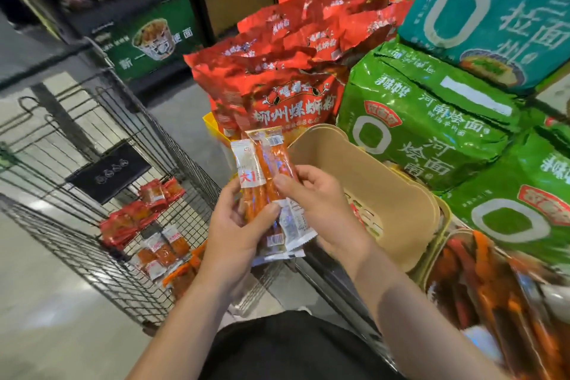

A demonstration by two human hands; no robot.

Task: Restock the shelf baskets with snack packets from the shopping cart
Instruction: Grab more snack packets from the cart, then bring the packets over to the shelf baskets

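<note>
1. Head view: shop aisle, grey floor, dark shelving behind; stacked red bags and green noodle packs beyond the fingertips.
2. Left hand grips a bundle of long orange snack packets from below, thumb curled over the front. Judged: bundled upright so they can go in as one lot.
3. Right hand pinches the packets' right edge, fingertips pressed on the wrappers. Probably squaring or peeling one off.
4. Tan basket lies just right of the right fingers, open side up, apparently the drop spot. A second basket, nearer the wrist, already holds similar packets.
5. Cart sits left of the left fingers; more packets lie on its floor, well apart from the hands.
6. Hard to tell: the packet count in the bundle, hidden by overlap; the lower-right basket is blurred and cut off; the left fingers behind the bundle are hidden.
</note>
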